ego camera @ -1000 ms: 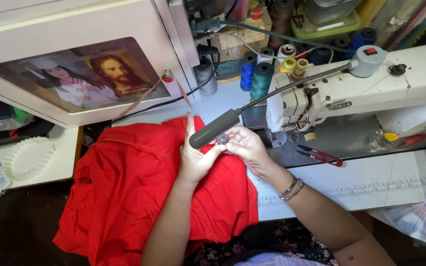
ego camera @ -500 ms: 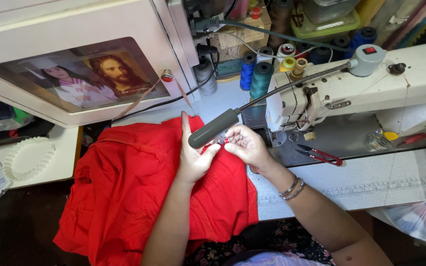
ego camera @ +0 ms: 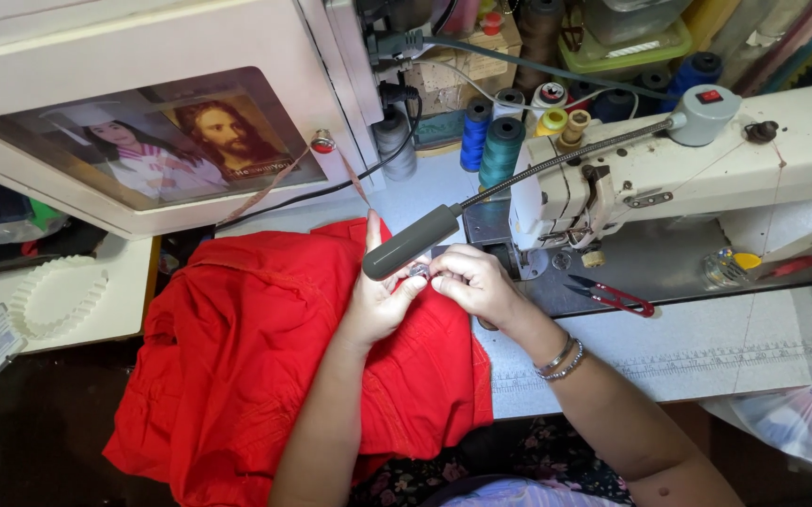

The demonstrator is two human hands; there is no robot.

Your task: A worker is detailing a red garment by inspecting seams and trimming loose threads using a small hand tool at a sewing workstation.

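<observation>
Both hands meet over the red cloth (ego camera: 265,366), which lies heaped on the table (ego camera: 669,352) left of the sewing machine (ego camera: 688,169) and hangs off the near edge toward the lap. Left hand (ego camera: 376,299) rests on the cloth, index finger pointing up, thumb and other fingers pinching at a small pale item (ego camera: 418,271); too small to tell what it is. Right hand (ego camera: 470,282) curled, fingertips closed on the same item from the other side, so each grip is narrow and pinched on it. Bracelets (ego camera: 559,360) on the right wrist. A grey lamp head (ego camera: 411,241) on a gooseneck hangs just above the hands, partly covering the fingertips. Red-handled snips (ego camera: 612,296) lie on the machine bed, right of the hands. Thread spools (ego camera: 500,150), blue and teal, stand behind the lamp. A framed picture (ego camera: 157,150) lies at the upper left, apart from the work.
</observation>
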